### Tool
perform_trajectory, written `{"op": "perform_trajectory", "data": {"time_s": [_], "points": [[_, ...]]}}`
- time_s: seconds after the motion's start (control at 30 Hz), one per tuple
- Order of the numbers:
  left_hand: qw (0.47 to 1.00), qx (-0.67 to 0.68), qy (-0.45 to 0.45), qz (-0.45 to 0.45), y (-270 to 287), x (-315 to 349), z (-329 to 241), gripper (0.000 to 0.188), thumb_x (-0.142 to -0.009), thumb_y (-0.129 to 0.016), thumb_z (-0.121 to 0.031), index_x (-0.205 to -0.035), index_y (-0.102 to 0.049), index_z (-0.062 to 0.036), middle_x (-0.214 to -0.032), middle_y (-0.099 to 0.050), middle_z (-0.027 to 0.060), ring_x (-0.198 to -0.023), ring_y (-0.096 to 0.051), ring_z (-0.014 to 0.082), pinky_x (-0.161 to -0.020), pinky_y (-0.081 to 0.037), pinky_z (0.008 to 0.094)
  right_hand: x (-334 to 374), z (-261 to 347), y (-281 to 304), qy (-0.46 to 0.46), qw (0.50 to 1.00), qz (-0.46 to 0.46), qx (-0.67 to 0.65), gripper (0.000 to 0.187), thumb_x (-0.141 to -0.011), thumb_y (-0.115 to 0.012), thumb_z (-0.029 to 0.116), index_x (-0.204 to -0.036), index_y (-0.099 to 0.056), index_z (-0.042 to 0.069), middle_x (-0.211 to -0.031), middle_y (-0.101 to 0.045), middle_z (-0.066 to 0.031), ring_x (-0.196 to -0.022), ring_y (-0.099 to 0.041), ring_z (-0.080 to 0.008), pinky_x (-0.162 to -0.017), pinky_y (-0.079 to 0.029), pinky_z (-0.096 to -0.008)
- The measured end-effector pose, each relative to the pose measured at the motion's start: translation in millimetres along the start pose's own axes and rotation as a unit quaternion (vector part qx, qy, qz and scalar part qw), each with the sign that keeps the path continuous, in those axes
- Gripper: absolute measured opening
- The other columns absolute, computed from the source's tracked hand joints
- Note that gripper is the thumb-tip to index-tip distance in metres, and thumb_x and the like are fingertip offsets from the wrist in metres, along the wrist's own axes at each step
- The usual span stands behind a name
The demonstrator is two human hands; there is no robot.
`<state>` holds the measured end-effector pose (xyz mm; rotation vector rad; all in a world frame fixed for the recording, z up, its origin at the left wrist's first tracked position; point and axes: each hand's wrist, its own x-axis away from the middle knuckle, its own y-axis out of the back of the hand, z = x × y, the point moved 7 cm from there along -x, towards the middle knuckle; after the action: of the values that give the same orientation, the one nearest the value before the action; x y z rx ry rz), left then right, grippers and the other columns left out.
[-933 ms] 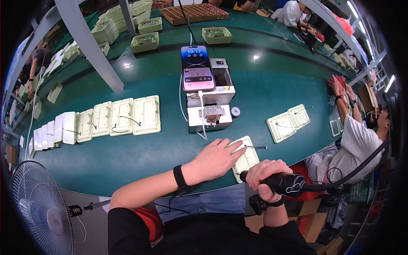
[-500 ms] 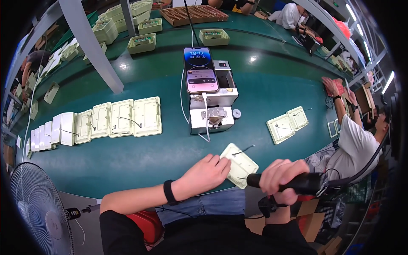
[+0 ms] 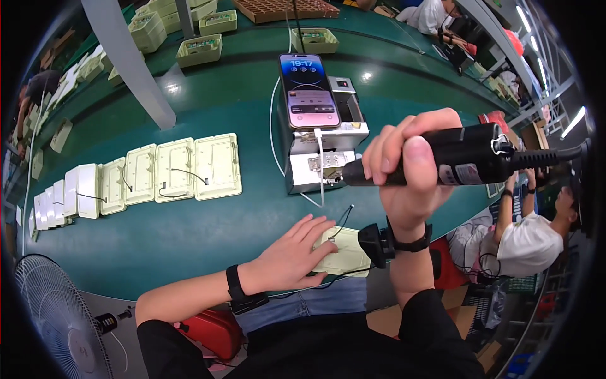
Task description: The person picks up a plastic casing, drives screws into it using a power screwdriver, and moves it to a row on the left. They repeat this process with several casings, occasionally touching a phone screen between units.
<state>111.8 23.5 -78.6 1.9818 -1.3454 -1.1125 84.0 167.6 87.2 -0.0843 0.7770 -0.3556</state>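
Right hand (image 3: pixel 409 165) clenched round a black electric screwdriver (image 3: pixel 454 163), held up w/ thumb toward the camera; tool lies roughly level, tip pointing to the hand's left, cable running off to the right edge. Tip sits in front of a small white fixture box (image 3: pixel 319 161) on the green tabletop (image 3: pixel 189 234); can't tell if it touches. Black strap on that wrist, w/ a small black block hanging just beside it.

Left hand (image 3: pixel 291 254) released, flat, fingers spread, pressing down on a cream plastic panel (image 3: pixel 346 256) at the near tabletop edge, directly below the right hand. Thin black wire (image 3: pixel 344 218) sticks up from the panel's far side, between the two hands. Black watch on left wrist.

A phone (image 3: pixel 308 90) w/ lit screen leans on top of the fixture box, beyond the right hand; white cable loops down from it.

Well to the left of the left hand: row of cream panels (image 3: pixel 158 174) laid side by side, some w/ black wires. Farther back, trays (image 3: pixel 199 50) of parts. Fan (image 3: pixel 53 312) at the near left, below the left forearm. Another person in a white shirt (image 3: pixel 527 243) sits off to the right of the right hand.
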Motion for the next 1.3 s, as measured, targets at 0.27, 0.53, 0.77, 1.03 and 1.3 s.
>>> {"op": "perform_trajectory", "data": {"time_s": [0.27, 0.53, 0.77, 1.03, 1.3], "points": [[0.998, 0.025, 0.051, -0.020, -3, 9, 9, 0.050, -0.082, -0.080, -0.035, -0.119, -0.058, -0.0092, -0.141, -0.048, 0.0215, -0.130, -0.049, 0.0431, -0.120, -0.036, 0.0582, 5, -16, -8, -0.033, 0.996, -0.022, 0.075, 0.015, -0.100, -0.060, 0.010, -0.105, -0.048, 0.002, -0.067, -0.049, -0.0065, -0.048, -0.045, -0.0135, -0.045, -0.042, -0.0326], [0.998, 0.007, 0.053, -0.032, 6, 15, 16, 0.051, -0.078, -0.082, -0.032, -0.117, -0.058, -0.0098, -0.139, -0.049, 0.0200, -0.130, -0.048, 0.0428, -0.119, -0.038, 0.0569, 33, 15, 6, -0.026, 1.000, -0.015, 0.000, 0.018, -0.102, -0.059, 0.016, -0.107, -0.047, 0.004, -0.066, -0.048, -0.0053, -0.045, -0.042, -0.0133, -0.044, -0.043, -0.0326], [0.998, 0.019, 0.052, -0.031, 3, 9, 15, 0.053, -0.075, -0.084, -0.028, -0.117, -0.058, -0.0101, -0.138, -0.049, 0.0195, -0.131, -0.047, 0.0434, -0.119, -0.037, 0.0569, 99, 63, 1, -0.103, 0.986, 0.127, -0.020, 0.030, -0.098, -0.070, 0.013, -0.115, -0.046, 0.003, -0.076, -0.059, -0.0102, -0.057, -0.057, -0.0218, -0.057, -0.053, -0.0411], [0.998, 0.012, 0.058, -0.028, 0, 15, 11, 0.055, -0.072, -0.086, -0.027, -0.117, -0.059, -0.0091, -0.136, -0.050, 0.0193, -0.130, -0.048, 0.0420, -0.119, -0.038, 0.0546, 124, 41, -6, -0.115, 0.984, 0.134, 0.008, 0.031, -0.100, -0.068, 0.026, -0.105, -0.044, 0.007, -0.067, -0.054, -0.0057, -0.046, -0.052, -0.0159, -0.043, -0.048, -0.0324], [0.998, 0.002, 0.049, -0.025, 5, 11, 14, 0.060, -0.071, -0.088, -0.030, -0.118, -0.059, -0.0074, -0.134, -0.051, 0.0198, -0.127, -0.050, 0.0403, -0.119, -0.038, 0.0521, 127, 27, -5, -0.115, 0.985, 0.124, -0.019, 0.032, -0.098, -0.072, 0.022, -0.105, -0.046, 0.006, -0.068, -0.055, -0.0063, -0.047, -0.054, -0.0173, -0.045, -0.048, -0.0335]]}}
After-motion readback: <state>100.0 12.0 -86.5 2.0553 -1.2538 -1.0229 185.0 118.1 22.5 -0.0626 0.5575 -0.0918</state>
